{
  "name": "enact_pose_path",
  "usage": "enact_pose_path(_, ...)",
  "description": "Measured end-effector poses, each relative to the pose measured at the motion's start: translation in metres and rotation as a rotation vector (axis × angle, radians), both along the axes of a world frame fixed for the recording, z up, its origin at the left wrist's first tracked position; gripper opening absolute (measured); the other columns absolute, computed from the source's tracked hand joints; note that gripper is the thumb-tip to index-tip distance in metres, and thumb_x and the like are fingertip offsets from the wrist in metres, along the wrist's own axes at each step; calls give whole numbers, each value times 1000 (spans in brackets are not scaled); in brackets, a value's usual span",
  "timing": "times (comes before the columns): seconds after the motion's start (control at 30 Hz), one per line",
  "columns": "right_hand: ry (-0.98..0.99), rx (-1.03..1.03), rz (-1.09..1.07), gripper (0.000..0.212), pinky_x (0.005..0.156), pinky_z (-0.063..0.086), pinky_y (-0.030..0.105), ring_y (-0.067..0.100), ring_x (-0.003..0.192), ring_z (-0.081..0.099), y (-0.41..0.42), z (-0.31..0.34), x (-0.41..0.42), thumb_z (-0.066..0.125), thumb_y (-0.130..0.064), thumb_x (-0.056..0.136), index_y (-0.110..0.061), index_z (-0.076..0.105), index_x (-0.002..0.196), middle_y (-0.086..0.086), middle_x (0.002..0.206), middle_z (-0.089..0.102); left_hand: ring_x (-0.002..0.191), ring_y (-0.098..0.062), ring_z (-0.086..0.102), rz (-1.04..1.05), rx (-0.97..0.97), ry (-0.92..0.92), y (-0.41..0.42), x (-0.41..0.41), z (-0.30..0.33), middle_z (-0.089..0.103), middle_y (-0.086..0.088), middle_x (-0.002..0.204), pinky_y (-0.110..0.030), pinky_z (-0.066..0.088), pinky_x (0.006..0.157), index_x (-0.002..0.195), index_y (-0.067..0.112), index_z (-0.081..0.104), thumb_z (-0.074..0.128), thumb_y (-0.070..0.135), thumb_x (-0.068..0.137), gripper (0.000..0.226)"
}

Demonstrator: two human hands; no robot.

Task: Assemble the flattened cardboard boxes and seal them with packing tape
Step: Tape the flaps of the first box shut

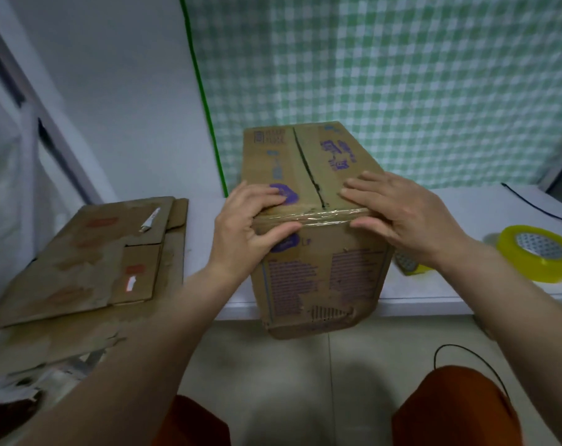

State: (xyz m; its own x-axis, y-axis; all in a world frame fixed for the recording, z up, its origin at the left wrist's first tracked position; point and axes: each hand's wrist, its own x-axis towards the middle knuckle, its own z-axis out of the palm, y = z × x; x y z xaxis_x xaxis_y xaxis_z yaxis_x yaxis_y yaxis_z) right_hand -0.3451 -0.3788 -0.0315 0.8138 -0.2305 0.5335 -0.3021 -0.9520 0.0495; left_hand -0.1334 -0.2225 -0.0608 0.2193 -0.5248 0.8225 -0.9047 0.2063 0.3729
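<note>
On the far left, a stack of flattened cardboard boxes [89, 262] lies on the white surface [459, 207], its torn lower edges hanging past the front edge, with a small rolled scrap of white paper [151, 219] resting on top. To its right stands the assembled cardboard box [315, 220], printed in purple, its near end jutting over the front edge of the surface and its top flaps meeting along a dark seam that shows no tape over it. A strip of clear packing tape [318, 217] is wrapped over the near top edge of the box. The left hand [250, 220] rests on the box's near left corner, fingers flat on the top panel and thumb pressing the tape on the front face; its grip is released, pressing rather than clutching. The right hand [401, 214] mirrors it at the near right corner, fingers spread flat on the top, thumb on the tape, grip likewise released. Just beside the box on the right, partly hidden behind the right wrist, sits a small yellow tape roll [410, 265]. Farther right lies a large roll of yellow packing tape [537, 252] flat on the surface, near a thin black cable [537, 207].
</note>
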Motion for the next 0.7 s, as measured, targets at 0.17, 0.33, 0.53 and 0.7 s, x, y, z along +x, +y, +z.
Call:
enact_pose_path(0.17,67,13,-16,76,117,19,39,23,138,37,41,17,30,21,-70,88,-20,49,137,6,144,47,130,-15,43,-103,-49,366,-1,-19,-18,53,-10,124,-31,35,110,114,7,48,80,35,70,61)
enact_pose_path(0.33,169,38,-65,86,116,17,35,20,143,26,80,21,76,9,-72,84,-19,33,147,4,153,33,144,-26,25,-63,132,221,12,-6,-28,34,-14,148,-42,27,117,141,-2,30,86,34,65,101)
enact_pose_path(0.53,222,52,-41,78,115,20,34,19,144,22,94,23,93,27,-64,88,-17,23,150,3,157,25,149,-16,11,-165,339,95,31,13,-23,13,-7,160,-28,18,119,152,4,10,74,16,73,103)
enact_pose_path(0.7,247,135,-30,77,116,18,34,16,145,20,95,27,88,38,-63,89,-18,23,150,1,157,22,135,-21,41,-269,119,266,36,19,-12,47,-11,141,-47,35,112,133,3,48,35,13,80,56)
